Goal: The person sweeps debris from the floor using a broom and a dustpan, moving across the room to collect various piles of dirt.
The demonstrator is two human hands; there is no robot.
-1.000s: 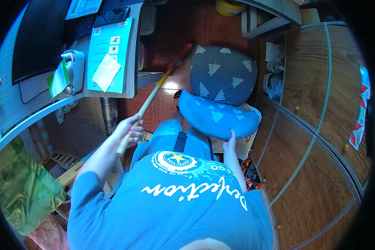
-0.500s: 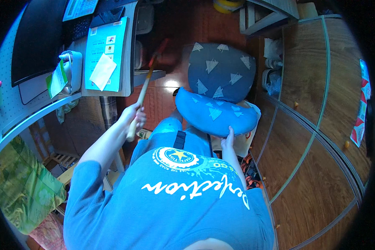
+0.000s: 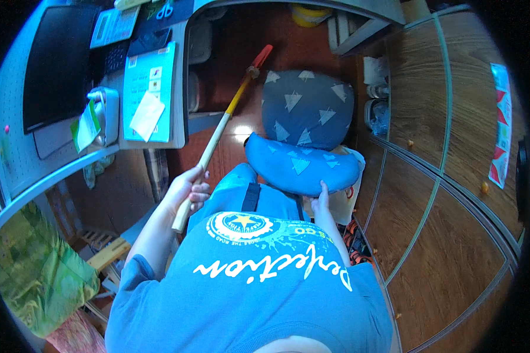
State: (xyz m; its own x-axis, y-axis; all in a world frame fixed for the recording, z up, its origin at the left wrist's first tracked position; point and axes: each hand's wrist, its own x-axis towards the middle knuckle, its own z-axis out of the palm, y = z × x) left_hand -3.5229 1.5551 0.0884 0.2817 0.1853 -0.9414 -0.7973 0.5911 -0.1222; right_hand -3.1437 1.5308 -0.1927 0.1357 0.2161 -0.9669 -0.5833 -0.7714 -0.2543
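Gripping a wooden broom handle fully, left hand sits near; right hand apparently pinches the blue cushion. Far left, a turquoise rectangular sheet bears a pale note.

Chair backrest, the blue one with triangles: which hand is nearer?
Right. The right hand rests on the lower edge of the chair backrest. The left hand is apart from it, off to its left, gripping a long wooden stick.
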